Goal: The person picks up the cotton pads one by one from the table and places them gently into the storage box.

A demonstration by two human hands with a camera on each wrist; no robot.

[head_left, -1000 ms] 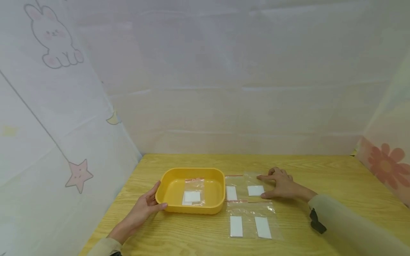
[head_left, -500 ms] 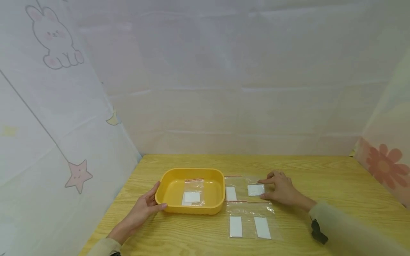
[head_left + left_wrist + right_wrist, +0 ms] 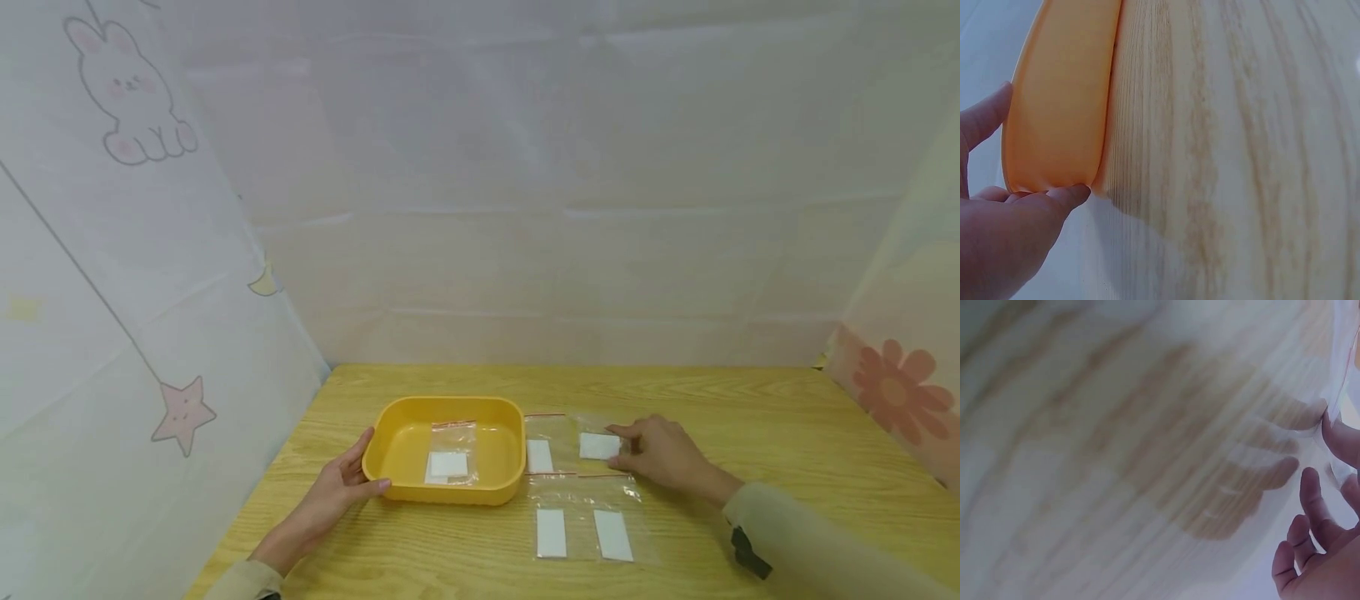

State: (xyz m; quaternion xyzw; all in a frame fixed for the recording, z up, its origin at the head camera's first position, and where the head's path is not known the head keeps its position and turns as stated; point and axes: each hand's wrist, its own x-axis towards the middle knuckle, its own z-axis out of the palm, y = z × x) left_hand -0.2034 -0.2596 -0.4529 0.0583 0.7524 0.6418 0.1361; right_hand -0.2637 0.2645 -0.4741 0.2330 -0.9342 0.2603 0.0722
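Observation:
A shallow yellow plastic basin [image 3: 487, 495] stands on the wooden table in the head view. My left hand [image 3: 327, 500] grips its left end, thumb at the front rim and fingers along the side; the left wrist view shows fingertips curled at the lower edge of the basin wall [image 3: 1063, 100]. Clear zip bags with white rectangular pieces inside lie right of the basin. The back right bag [image 3: 600, 447] has its right edge pinched between thumb and forefinger of my right hand [image 3: 663, 452]. In the right wrist view the other fingers [image 3: 1313, 494] spread loosely beside the bag's edge.
Inside the basin lie overlapping zip bags [image 3: 448, 463] with white pieces. Another bag [image 3: 539, 456] sits against the basin's right side, and two more bags, a left one [image 3: 551, 533] and a right one [image 3: 613, 536], lie in front. A white printed curtain [image 3: 480, 208] borders the table.
My right hand has closed in on the back right bag's edge, its fingers drawing together and slightly lower. The left hand and basin keep their place.

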